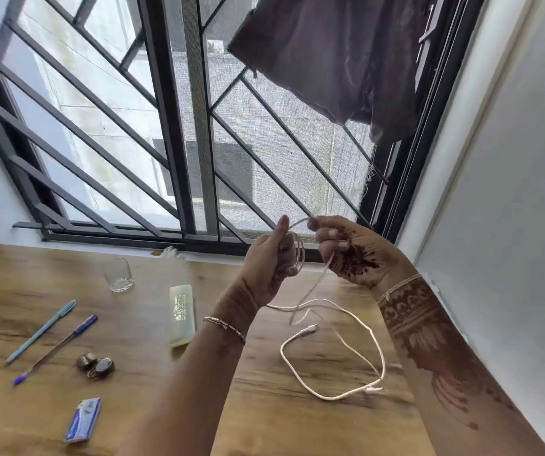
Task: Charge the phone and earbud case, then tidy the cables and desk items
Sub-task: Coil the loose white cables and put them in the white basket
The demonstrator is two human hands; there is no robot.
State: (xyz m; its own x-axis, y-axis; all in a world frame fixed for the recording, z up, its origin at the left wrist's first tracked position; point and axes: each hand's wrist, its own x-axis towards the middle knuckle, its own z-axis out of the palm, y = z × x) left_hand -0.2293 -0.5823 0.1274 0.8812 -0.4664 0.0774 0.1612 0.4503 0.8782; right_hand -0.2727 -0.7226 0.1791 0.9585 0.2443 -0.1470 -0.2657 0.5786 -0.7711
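Both hands are raised above the wooden desk [264,406] in front of the window. My left hand [269,261] is shut on a few small loops of a white cable [333,306]. My right hand [353,248] pinches the same cable a little further along, and a short arc of it spans between the two hands. The rest of the cable hangs from my right hand and lies in a loose loop on the desk, with its plug end [310,329] inside the loop. No phone or earbud case is in view.
On the desk's left half lie a glass [118,274], a pale translucent case [181,314], a light blue pen [41,330], a dark blue pen [55,348], two small round metal objects [95,364] and a blue-and-white packet [83,419]. A wall is at the right.
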